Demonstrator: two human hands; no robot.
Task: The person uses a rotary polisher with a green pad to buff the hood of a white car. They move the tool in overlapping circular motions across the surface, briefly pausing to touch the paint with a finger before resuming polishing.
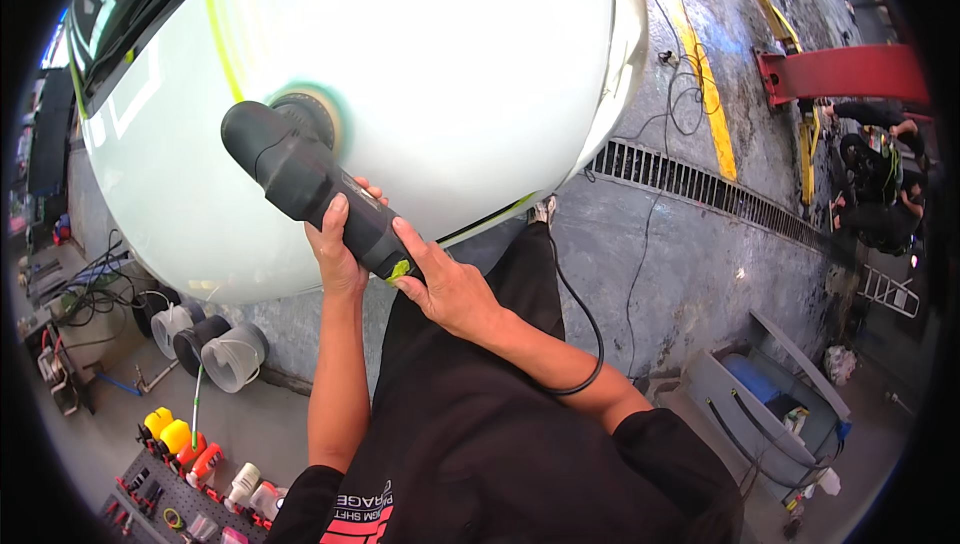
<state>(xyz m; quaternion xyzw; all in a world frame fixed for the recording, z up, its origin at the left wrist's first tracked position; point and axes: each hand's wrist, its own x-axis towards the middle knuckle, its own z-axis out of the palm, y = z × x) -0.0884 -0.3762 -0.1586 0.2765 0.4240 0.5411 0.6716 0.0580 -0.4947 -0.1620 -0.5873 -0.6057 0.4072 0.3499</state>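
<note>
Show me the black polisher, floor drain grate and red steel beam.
Black polisher (315, 182), head view: its housing.
Floor drain grate (704, 190), head view: middle slats.
Red steel beam (850, 76), head view: its side.

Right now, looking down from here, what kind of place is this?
Probably a car detailing workshop: there's a black power polisher at a pale car hood, and a long metal drain grate runs through the grey floor.
</note>
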